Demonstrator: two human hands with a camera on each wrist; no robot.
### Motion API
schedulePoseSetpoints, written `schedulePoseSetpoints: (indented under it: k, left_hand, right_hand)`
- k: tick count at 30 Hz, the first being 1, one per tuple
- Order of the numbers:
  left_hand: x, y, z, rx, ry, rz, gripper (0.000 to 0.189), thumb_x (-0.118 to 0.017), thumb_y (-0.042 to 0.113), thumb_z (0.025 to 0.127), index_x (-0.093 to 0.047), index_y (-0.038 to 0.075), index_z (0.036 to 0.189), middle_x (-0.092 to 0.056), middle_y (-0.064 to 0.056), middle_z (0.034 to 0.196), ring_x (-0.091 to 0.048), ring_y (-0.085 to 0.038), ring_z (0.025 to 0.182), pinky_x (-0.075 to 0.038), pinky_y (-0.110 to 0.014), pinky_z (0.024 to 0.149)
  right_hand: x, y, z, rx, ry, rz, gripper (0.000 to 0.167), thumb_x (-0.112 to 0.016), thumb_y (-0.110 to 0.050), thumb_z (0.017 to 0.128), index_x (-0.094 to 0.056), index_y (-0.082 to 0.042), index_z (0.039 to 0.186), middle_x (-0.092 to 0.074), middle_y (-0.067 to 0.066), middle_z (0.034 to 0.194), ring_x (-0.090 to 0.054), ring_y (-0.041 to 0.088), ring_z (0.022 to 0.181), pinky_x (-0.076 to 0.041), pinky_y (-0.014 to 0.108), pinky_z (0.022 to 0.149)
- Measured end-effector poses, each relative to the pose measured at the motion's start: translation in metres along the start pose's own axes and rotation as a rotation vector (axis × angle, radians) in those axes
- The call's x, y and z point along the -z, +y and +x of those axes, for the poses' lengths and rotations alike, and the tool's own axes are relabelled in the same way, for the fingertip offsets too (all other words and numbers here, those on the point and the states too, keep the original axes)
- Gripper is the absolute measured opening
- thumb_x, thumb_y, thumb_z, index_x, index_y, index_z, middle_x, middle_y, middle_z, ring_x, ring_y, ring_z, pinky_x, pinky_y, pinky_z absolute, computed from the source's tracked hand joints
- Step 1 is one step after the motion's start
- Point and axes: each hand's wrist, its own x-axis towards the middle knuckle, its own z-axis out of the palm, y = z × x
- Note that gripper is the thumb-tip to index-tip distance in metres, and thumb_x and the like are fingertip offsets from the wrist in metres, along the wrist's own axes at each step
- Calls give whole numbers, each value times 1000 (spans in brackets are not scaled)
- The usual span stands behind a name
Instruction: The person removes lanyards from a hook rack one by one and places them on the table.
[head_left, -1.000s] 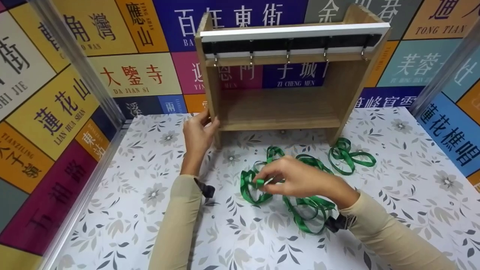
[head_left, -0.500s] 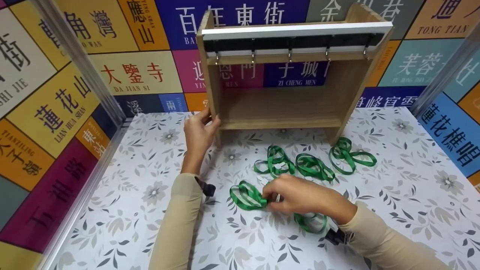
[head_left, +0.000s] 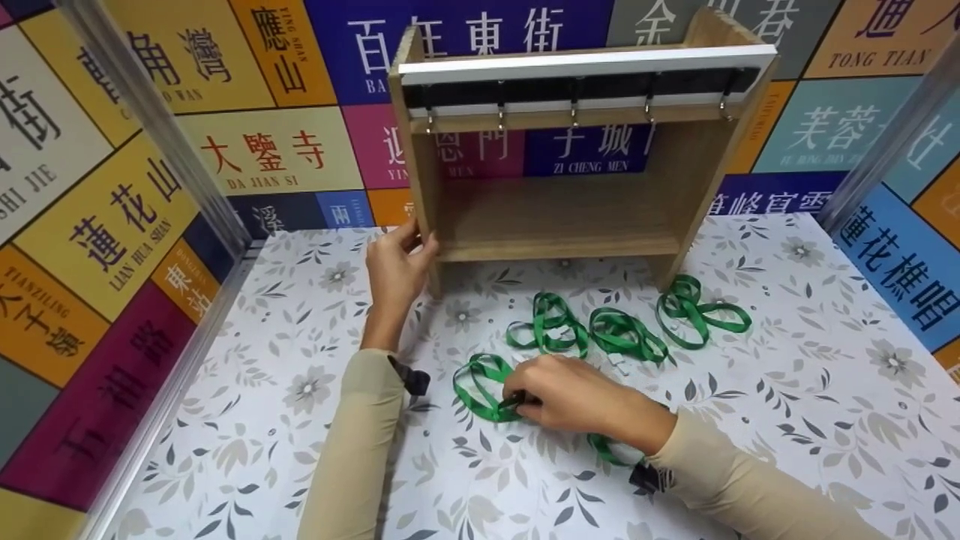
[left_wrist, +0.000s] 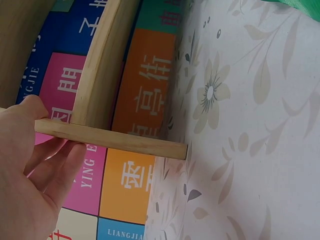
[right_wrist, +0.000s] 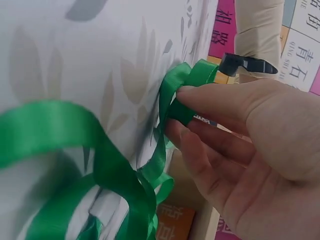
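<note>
My left hand [head_left: 397,266] grips the left side panel of a small wooden rack [head_left: 555,217]; in the left wrist view the thumb and fingers lie on either side of that panel [left_wrist: 125,142]. Low over the table, my right hand [head_left: 577,397] pinches the end of a looped green ribbon [head_left: 480,409]. The right wrist view shows this ribbon [right_wrist: 175,82] between thumb and fingers, with looser green ribbon [right_wrist: 55,120] nearer the camera. Partly hidden under the right forearm lies another green ribbon [head_left: 611,450].
Green ribbon loops lie before the rack: one at left [head_left: 551,326], one in the middle [head_left: 626,334], one at right [head_left: 701,311]. Several metal hooks [head_left: 575,112] hang from the rack's black strip [head_left: 540,90]. Printed panels [head_left: 277,150] wall in the flowered tabletop [head_left: 300,450].
My right hand has moved the pinched ribbon left and nearer me, away from the other loops, which now show more fully. My left hand keeps its grip on the rack.
</note>
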Motion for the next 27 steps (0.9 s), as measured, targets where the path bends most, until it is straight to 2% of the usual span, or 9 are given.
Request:
schedulePoseSetpoints:
  k: [4,7,11,16,18,23,25,27]
  left_hand:
    - [0,-1,-1,-10,3,4,44,-78,14,98,-72,6,141,-76,-18,134,-78,-30,119,-65,-43,98]
    - [1,-2,0,-25,12,27,43,-78,15,98,-73,6,139,-77,-18,132,-79,-30,117,-66,-41,97]
    - [3,-2,3,-26,15,86,40,-78,19,98,-75,5,136,-78,-19,130,-80,-29,115,-66,-39,96]
    - [7,1,6,10,-18,133,39,-76,22,101,-75,8,137,-77,-15,133,-79,-28,118,-65,-40,99]
    - [9,1,7,10,-40,140,40,-76,23,102,-74,8,139,-77,-14,135,-78,-28,119,-65,-39,100]
    - [19,-5,5,-64,-82,117,41,-77,24,102,-74,5,138,-78,-17,131,-80,-29,115,-67,-39,95]
    - [25,-9,4,-93,-91,122,40,-78,26,101,-76,4,135,-79,-17,127,-81,-28,112,-67,-39,94]
    - [33,-12,3,-127,-98,153,38,-79,27,101,-77,4,131,-80,-17,125,-81,-28,110,-67,-41,95]
  right_hand:
    - [8,2,-5,-25,-2,-12,23,-81,-14,95,-81,-15,119,-82,1,121,-78,20,108,-67,40,90]
    - [19,7,-10,-38,25,-10,27,-78,-13,97,-80,-16,124,-81,0,125,-78,19,107,-67,37,83]
    - [35,18,-22,-76,109,9,26,-72,-12,101,-80,-19,125,-82,-3,120,-78,13,95,-64,31,72]
    - [52,39,-42,-154,226,55,21,-72,-14,102,-81,-20,120,-84,-2,111,-78,12,96,-67,38,81]
    - [60,49,-51,-193,270,65,19,-73,-14,102,-81,-19,118,-84,-2,109,-78,12,94,-67,36,79]
    - [80,74,-76,-301,385,83,16,-74,-14,103,-82,-15,116,-84,0,106,-75,10,81,-62,24,67]
    - [88,85,-85,-340,417,88,16,-73,-15,104,-81,-14,118,-83,2,109,-74,13,81,-61,21,68]
    - [96,96,-93,-380,438,99,18,-71,-17,105,-80,-12,121,-83,6,114,-76,18,86,-63,24,74]
